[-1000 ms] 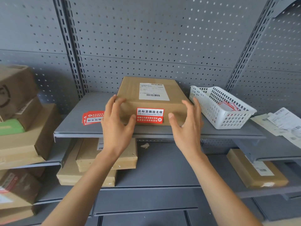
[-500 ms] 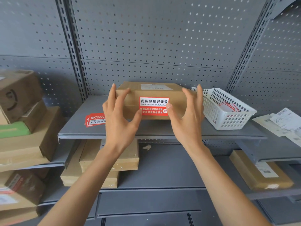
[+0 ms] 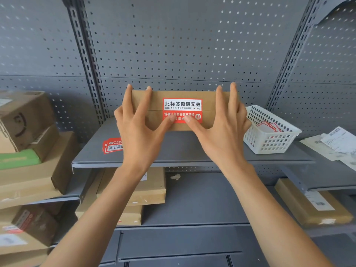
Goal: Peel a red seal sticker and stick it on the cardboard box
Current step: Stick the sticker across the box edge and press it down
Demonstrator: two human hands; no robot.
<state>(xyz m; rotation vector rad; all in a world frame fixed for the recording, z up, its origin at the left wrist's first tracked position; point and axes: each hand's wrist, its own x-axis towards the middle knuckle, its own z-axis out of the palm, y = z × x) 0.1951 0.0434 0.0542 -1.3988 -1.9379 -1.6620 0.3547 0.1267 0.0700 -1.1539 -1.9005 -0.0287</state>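
Note:
A flat brown cardboard box [image 3: 209, 105] is held with its front edge face toward me, its lower edge at the grey shelf [image 3: 192, 151]. A red and white seal sticker [image 3: 182, 106] spans the seam on that face. My left hand [image 3: 138, 128] grips the box's left end, fingers over the top, thumb pressing the sticker's lower left. My right hand [image 3: 221, 130] grips the right end the same way, thumb on the sticker's lower middle. A stack of red seal stickers [image 3: 112, 145] lies on the shelf to the left, partly behind my left hand.
A white plastic basket [image 3: 269, 132] holding red-edged backing papers stands at the shelf's right. Papers [image 3: 335, 145] lie further right. Cardboard boxes [image 3: 28, 141] are stacked at the left and on lower shelves [image 3: 146, 189]. A perforated grey wall closes the back.
The box has risen and tipped so its stickered edge face points at me. Both hands closed in around its ends, and both thumbs came onto the sticker.

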